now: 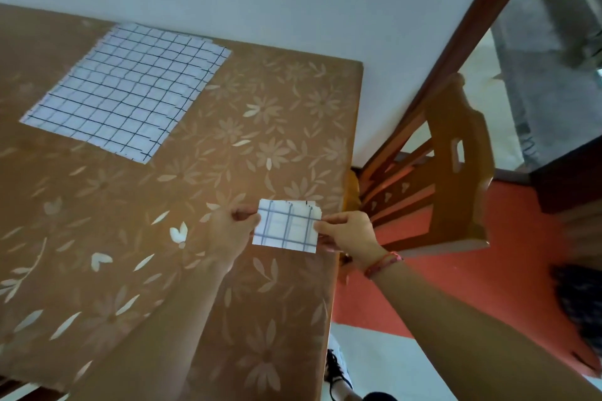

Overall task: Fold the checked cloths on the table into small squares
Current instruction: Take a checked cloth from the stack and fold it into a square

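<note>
A small folded checked cloth (286, 226), white with blue lines, is held between both hands near the table's right edge. My left hand (230, 231) pinches its left side and my right hand (350, 233) pinches its right side. Several layered edges show at its top. A large checked cloth (130, 88) lies spread flat on the far left part of the table, apart from both hands.
The table (228, 146) wears a brown floral covering and stands against a pale wall. A wooden chair (456, 172) stands just beyond the right edge on a red floor. A dark shoe (338, 371) shows below the table's edge.
</note>
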A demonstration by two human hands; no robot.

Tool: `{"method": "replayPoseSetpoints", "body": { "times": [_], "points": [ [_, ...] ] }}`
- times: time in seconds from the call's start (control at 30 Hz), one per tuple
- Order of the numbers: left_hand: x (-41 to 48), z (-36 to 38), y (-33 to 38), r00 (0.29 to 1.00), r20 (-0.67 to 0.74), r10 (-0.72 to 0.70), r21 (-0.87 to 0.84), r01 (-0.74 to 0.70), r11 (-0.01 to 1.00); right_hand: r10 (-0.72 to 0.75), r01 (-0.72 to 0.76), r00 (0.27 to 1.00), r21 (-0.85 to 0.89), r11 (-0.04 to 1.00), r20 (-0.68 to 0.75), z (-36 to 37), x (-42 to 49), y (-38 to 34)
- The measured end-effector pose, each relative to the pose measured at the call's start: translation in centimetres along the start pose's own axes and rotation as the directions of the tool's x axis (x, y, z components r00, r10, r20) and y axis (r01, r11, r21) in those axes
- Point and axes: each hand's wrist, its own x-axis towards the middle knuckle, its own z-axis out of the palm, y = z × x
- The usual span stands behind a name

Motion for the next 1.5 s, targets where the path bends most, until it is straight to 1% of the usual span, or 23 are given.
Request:
{"method": "replayPoseSetpoints", "body": {
  "times": [0.13,0.37,0.5,0.6,0.73,0.9,1.03,1.13,1.17,1.23,1.3,1.37,1.4,1.43,1.5],
  "points": [
    [2.4,0.3,0.1,1.0,-0.007,-0.021,0.037,0.022,0.999,0.017,-0.017,0.998,-0.008,1.0,-0.06,1.0,1.9,-0.1],
    [5.9,0.8,-0.3,1.0,0.006,-0.027,0.133,0.026,0.991,0.039,-0.041,0.995,-0.019,0.999,-0.094,2.4,4.8,-0.4],
    [7.1,1.1,-0.2,1.0,-0.014,0.003,0.188,0.0,0.982,0.049,-0.051,0.995,-0.022,0.998,-0.083,2.9,6.0,-0.9],
    [7.9,0.8,-0.3,1.0,-0.007,0.003,0.193,-0.001,0.981,0.061,-0.061,0.996,0.004,0.998,-0.071,3.5,6.6,-1.2],
    [8.6,0.6,-0.2,0.999,-0.022,0.027,0.234,-0.021,0.972,0.06,-0.061,0.994,-0.007,0.998,-0.091,4.1,7.4,-1.2],
    [9.0,1.2,-0.4,1.0,0.004,0.019,0.242,-0.019,0.97,0.027,-0.036,0.991,-0.064,0.997,-0.13,3.7,7.8,-1.1],
    [9.1,1.5,-0.4,0.995,-0.006,0.097,0.311,-0.09,0.946,-0.016,-0.001,0.988,-0.111,0.994,-0.151,3.4,7.8,-1.0],
    [8.7,1.3,-0.2,0.992,-0.005,0.127,0.327,-0.118,0.938,-0.068,0.04,0.984,-0.167,0.985,-0.162,3.5,7.7,-0.8],
    [8.5,1.2,-0.2,0.987,0.003,0.161,0.362,-0.151,0.92,-0.091,0.056,0.982,-0.201,0.978,-0.168,3.4,7.7,-0.8],
    [7.9,0.6,-0.1,0.963,0.046,0.266,0.467,-0.256,0.846,-0.152,0.097,0.972,-0.288,0.953,-0.177,3.0,7.5,-0.9],
    [7.3,0.0,-0.2,0.903,0.155,0.4,0.532,-0.417,0.737,-0.258,0.183,0.951,-0.358,0.915,-0.173,2.9,7.2,-1.1],
    [6.7,-0.3,-0.6,0.809,0.307,0.502,0.564,-0.579,0.589,-0.416,0.324,0.902,-0.454,0.83,-0.118,3.3,6.6,-1.2],
    [6.4,-0.4,-0.9,0.767,0.368,0.525,0.576,-0.632,0.519,-0.49,0.396,0.869,-0.498,0.772,-0.067,3.8,6.3,-1.2],
    [6.3,-0.3,-1.2,0.736,0.412,0.537,0.586,-0.665,0.463,-0.545,0.459,0.838,-0.529,0.714,-0.009,4.5,6.0,-1.1],
    [6.3,-0.3,-1.8,0.688,0.461,0.561,0.583,-0.711,0.393,-0.617,0.556,0.781,-0.562,0.613,0.1,6.0,5.6,-0.7]
  ]
}}
